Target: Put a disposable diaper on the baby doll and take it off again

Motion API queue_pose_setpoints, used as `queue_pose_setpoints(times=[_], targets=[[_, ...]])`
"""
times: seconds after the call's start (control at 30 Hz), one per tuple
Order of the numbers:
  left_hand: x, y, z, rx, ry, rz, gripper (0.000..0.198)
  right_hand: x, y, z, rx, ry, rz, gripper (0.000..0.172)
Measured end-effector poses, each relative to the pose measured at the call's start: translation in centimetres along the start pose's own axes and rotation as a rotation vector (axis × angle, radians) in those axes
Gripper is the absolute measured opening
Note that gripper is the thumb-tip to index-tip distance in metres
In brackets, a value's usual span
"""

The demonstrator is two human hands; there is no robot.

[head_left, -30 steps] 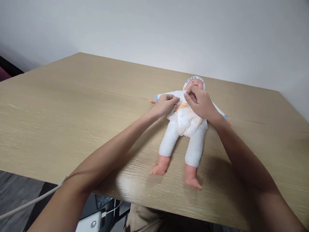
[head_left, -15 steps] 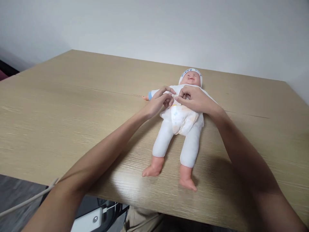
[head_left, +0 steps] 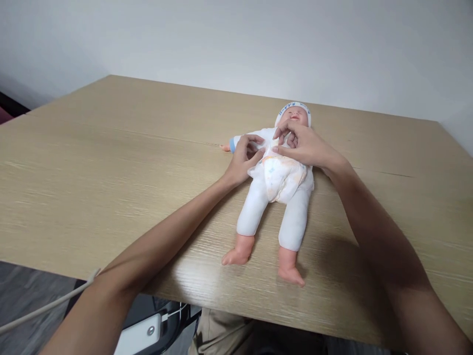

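A baby doll [head_left: 291,236] in white clothing lies on its back, feet toward me. Its white cap [head_left: 295,105] has blue lettering, and a white diaper [head_left: 284,177] with pale orange and blue print is wrapped around its hips. At the diaper's left waist rests my left hand [head_left: 246,158], fingers and thumb spread apart and bent against the doll's side. My right hand [head_left: 301,143] is over the doll's chest and upper waist, its thumb near the diaper's top edge and its fingers bent, with a gap to the thumb. It hides the doll's other arm.
The doll lies on a wood-grain table [head_left: 111,172] with a thin seam across it. A pale wall [head_left: 236,44] stands behind. Below the front edge are a white device [head_left: 142,335] and a light cable [head_left: 44,308] at lower left.
My hands have moved apart from their close meeting at the diaper's front. The left has opened at the doll's side, and the right has lifted slightly with its fingers spreading.
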State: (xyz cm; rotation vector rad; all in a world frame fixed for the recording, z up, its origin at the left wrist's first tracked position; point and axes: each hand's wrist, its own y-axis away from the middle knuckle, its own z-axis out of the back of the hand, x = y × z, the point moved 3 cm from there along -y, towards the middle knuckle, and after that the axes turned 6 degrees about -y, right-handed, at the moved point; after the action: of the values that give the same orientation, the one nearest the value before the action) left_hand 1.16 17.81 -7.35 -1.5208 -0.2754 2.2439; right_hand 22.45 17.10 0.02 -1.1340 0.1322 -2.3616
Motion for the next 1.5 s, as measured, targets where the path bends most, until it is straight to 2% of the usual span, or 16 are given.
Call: queue_pose_setpoints(times=[0.07, 0.13, 0.2, 0.27, 0.37, 0.53, 0.6, 0.73, 0.8, 0.93, 1.03, 1.23, 1.5], targets=[[-1.7, 0.7, 0.8, -0.095, -0.057, -0.045, 0.024, 0.9, 0.6, 0.3, -0.065, 0.040, 0.022, 0.029], [-3.9, 1.9, 1.7, -0.140, -0.104, -0.139, 0.018, 2.7, 1.9, 0.7, -0.186, 0.102, 0.051, 0.024], [-6.0, 3.5, 2.3, -0.081, -0.147, -0.260, 0.018, 5.0, 4.0, 0.8, -0.290, 0.147, 0.076, 0.020], [-7.3, 5.4, 2.8, 0.021, -0.206, -0.351, 0.018, 7.1, 6.6, 0.3, -0.314, 0.167, 0.095, 0.015], [-7.6, 7.9, 3.6, 0.111, -0.301, -0.410, 0.016, 8.6, 10.5, -1.1, -0.235, 0.169, 0.172, 0.008], [-7.6, 10.1, 3.4, 0.278, -0.366, -0.517, 0.017, 7.9, 14.4, -3.9, 0.019, 0.078, 0.277, 0.006], [-7.6, 10.2, 3.0, 0.344, -0.413, -0.478, 0.017, 7.6, 15.3, -4.6, 0.069, 0.062, 0.255, 0.006], [-7.0, 9.8, 2.3, 0.379, -0.415, -0.270, 0.019, 6.8, 16.3, -5.0, 0.135, 0.154, 0.163, 0.003], [-6.6, 9.7, 2.1, 0.347, -0.387, -0.186, 0.017, 6.1, 16.5, -4.9, 0.083, 0.199, 0.105, 0.008], [-6.2, 9.6, 1.4, 0.305, -0.352, -0.099, 0.026, 4.5, 16.2, -5.2, -0.143, 0.326, -0.124, 0.011], [-6.1, 9.3, 0.7, 0.301, -0.431, -0.085, 0.032, 4.2, 15.7, -6.3, -0.216, 0.450, -0.217, 0.018], [-5.9, 9.3, 0.1, 0.319, -0.418, -0.144, 0.030, 5.0, 15.7, -7.8, -0.190, 0.495, -0.115, 0.012], [-6.2, 10.5, 0.8, 0.238, -0.361, -0.255, 0.012, 6.0, 16.9, -7.9, -0.174, 0.425, -0.059, 0.021]])
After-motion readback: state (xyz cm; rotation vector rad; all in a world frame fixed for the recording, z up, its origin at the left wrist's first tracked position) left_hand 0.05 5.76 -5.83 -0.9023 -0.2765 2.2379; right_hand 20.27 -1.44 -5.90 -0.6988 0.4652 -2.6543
